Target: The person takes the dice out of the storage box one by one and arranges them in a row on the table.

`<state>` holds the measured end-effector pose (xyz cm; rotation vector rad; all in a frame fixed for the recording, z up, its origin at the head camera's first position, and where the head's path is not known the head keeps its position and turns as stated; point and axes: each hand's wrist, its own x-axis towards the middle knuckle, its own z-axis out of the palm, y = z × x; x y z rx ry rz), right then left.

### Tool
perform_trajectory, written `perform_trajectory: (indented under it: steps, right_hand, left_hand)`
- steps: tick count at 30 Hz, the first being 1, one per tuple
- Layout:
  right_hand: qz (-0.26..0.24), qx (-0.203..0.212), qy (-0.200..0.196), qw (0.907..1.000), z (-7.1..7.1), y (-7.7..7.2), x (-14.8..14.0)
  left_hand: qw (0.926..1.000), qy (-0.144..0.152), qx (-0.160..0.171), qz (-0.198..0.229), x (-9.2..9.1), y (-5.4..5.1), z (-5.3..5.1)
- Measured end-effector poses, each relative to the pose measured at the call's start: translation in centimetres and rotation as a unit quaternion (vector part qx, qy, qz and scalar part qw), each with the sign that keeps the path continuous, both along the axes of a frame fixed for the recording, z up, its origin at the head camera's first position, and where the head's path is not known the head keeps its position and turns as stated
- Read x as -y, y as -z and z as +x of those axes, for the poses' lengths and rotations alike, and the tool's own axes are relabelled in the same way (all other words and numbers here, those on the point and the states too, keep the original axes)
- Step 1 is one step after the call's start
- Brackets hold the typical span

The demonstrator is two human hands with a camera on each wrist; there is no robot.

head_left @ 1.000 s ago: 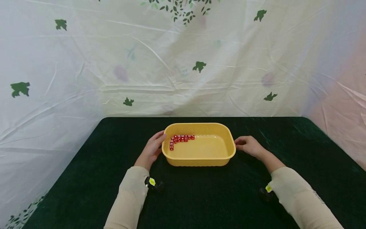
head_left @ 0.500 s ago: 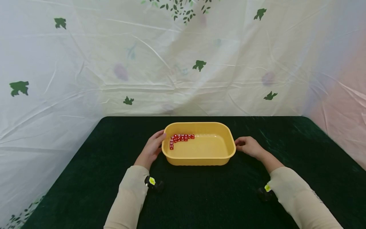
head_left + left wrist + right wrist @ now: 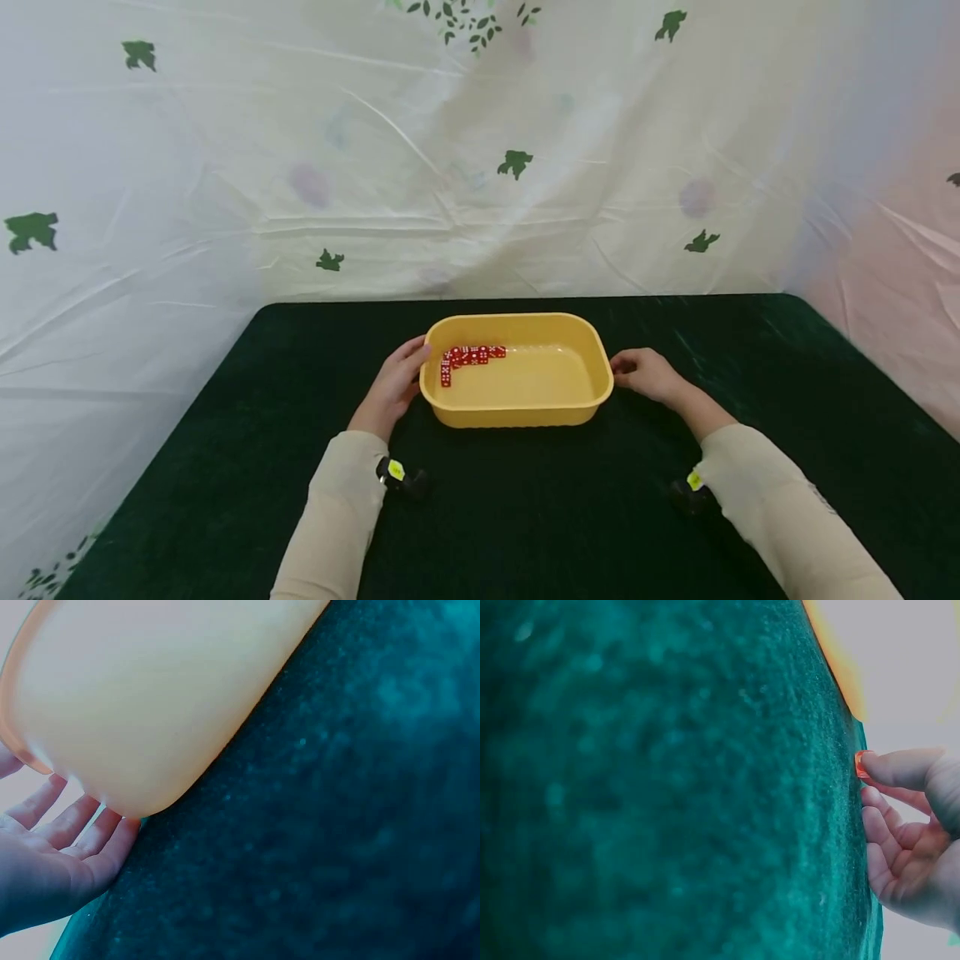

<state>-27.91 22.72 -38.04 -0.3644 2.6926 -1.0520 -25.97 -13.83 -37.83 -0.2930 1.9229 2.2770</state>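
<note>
Pale printed cloth [image 3: 420,125] is hanging beyond a dark green desk [image 3: 525,517], where a round-cornered, glossy yellow tub [image 3: 517,417] is sitting between two hands. Inside the tub's far left corner, red dice [image 3: 472,356] with white pips are forming a bent row. Against the tub's left end, the left hand [image 3: 390,387] is resting loosely spread fingers; beside its right end, the right hand [image 3: 651,375] is pinching a small orange-red block [image 3: 862,764].
</note>
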Motion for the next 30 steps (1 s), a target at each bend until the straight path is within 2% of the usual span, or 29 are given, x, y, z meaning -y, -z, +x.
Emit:
perform_trajectory:
  steps: [5, 13, 20, 30]
  right_hand:
    - [0.000, 0.001, -0.006, 1.0000, -0.4, -0.4, 0.5]
    - [-0.001, 0.035, -0.009, 0.9994, -0.3, -0.7, -0.4]
    - [-0.008, 0.064, -0.029, 0.9975, -0.7, -2.0, -0.9]
    - [-0.007, 0.067, -0.014, 0.9976, -0.8, -3.6, -1.4]
  left_hand:
    - [1.0000, -0.008, 0.003, -0.001, 0.4, -0.4, 0.2]
    - [1.0000, 0.006, 0.005, -0.001, 0.0, -0.4, 0.1]
    - [1.0000, 0.008, 0.001, 0.003, 0.1, -0.3, 0.1]
    - [0.9999, 0.011, 0.001, 0.012, 0.1, -0.4, 0.0]
